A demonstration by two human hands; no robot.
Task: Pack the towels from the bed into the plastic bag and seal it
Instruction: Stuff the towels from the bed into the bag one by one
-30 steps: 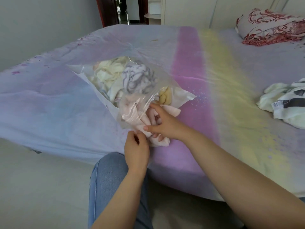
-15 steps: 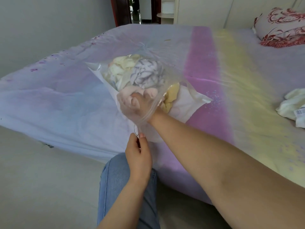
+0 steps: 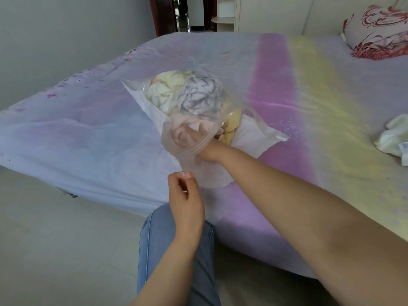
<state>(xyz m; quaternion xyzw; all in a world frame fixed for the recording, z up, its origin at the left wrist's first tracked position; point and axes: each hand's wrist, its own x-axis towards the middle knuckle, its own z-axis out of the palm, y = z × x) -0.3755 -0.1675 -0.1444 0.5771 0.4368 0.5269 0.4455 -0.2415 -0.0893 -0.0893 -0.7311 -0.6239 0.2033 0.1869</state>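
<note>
Pinching the plastic bag [image 3: 198,120] mouth near the bed [image 3: 88,138] edge, the left hand [image 3: 186,199] holds it; the right hand [image 3: 189,138] inside grips a pink towel [image 3: 183,127].

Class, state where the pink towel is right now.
In the head view, the pink towel sits inside the plastic bag, at its mouth, under the right hand.

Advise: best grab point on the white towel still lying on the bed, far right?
Grip the bunched upper fold of the white towel, coming from above. It lies crumpled on the bed, so raised folds give a pinch; its right part is out of frame.
</note>
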